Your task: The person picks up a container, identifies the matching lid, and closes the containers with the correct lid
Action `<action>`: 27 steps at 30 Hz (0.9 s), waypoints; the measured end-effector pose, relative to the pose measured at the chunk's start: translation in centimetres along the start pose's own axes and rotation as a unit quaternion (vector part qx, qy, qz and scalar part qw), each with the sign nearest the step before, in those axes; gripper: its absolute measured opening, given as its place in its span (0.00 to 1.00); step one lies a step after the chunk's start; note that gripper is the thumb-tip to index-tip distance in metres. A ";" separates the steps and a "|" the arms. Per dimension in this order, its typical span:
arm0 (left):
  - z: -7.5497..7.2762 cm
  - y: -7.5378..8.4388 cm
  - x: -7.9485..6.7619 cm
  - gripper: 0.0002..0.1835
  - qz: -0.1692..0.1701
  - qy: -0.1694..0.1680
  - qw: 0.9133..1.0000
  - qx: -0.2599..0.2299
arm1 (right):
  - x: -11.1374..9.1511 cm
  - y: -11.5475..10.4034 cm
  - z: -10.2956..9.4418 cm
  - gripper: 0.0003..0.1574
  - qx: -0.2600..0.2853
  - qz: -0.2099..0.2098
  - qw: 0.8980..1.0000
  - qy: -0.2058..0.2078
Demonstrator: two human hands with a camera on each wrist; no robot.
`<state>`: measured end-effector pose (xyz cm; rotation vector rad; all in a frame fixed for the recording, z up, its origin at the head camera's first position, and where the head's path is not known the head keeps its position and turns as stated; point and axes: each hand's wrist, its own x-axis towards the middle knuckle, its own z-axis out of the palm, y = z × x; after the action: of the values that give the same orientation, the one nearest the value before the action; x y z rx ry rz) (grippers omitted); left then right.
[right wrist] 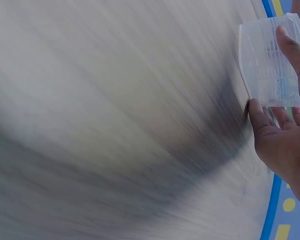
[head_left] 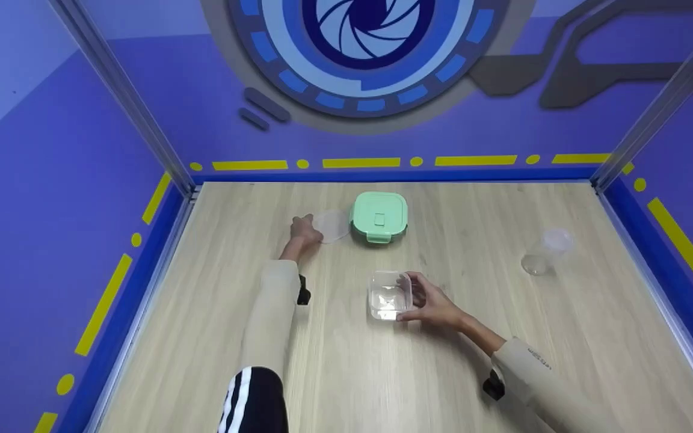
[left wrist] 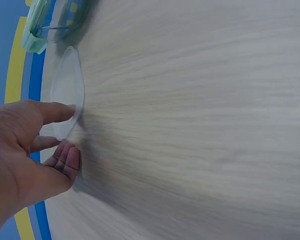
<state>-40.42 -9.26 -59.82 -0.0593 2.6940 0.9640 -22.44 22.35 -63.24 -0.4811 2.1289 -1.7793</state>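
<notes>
My left hand [head_left: 305, 229] pinches the near edge of a thin translucent lid [head_left: 332, 226] beside the green-lidded box. In the left wrist view the lid [left wrist: 68, 92] looks bowed, with one finger over its face and others at its lower edge. Lower down in the head view, my right hand [head_left: 434, 302] grips a clear square plastic container [head_left: 390, 294] by its right side. The right wrist view shows the container [right wrist: 270, 62] between thumb and fingers, its rim close to the tabletop.
A food box with a mint-green clip lid [head_left: 379, 213] stands near the back wall. Over to the right is a clear jar [head_left: 545, 252] with a whitish top. Blue-purple panels with yellow marks enclose the wooden table [head_left: 346, 385] at the back and sides.
</notes>
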 end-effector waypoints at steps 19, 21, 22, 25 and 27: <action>-1.2 -0.4 -0.5 0.35 -0.037 -0.002 0.997 -0.063 | -0.1 -0.3 -0.1 0.61 -0.013 0.007 1.000 0.007; -1.1 -0.8 -0.4 0.35 -0.049 0.003 0.995 -0.090 | -0.1 -0.2 -0.1 0.61 -0.015 0.007 1.000 0.006; -1.1 -1.0 -0.4 0.34 -0.056 0.003 0.993 -0.103 | -0.1 -0.2 -0.1 0.61 -0.013 0.007 1.000 0.004; -1.2 -1.5 -0.4 0.32 -0.074 -0.001 0.988 -0.137 | -0.1 -0.2 0.0 0.60 -0.006 0.007 1.000 0.001; -1.3 -1.8 -0.5 0.29 -0.090 -0.001 0.982 -0.169 | -0.1 -0.1 0.0 0.60 -0.003 0.007 1.000 0.000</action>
<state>-40.03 -11.50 -59.78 -0.3614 2.4417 1.3460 -22.34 22.38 -63.13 -0.4665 2.1325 -1.7657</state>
